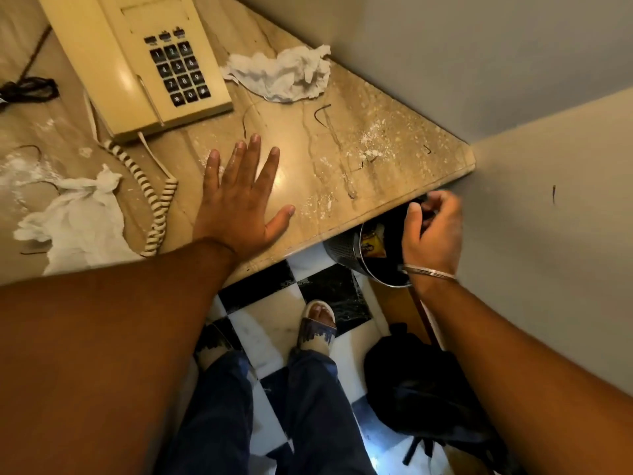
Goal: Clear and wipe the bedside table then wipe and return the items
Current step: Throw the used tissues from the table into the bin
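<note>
Left hand lies flat, fingers spread, on the dusty tabletop just in front of the telephone; right hand, fingers curled, grips the rim of a bin below the tabletop's edge. Crumpled tissues lie beyond the left hand

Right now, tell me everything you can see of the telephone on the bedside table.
The telephone is a cream plastic desk set, lying flat near the back of the marble table. Its handset sits in the cradle on the left; dark number keys fill the right. A striped coiled cord trails from its front edge across the tabletop. Neither hand touches it.
</note>
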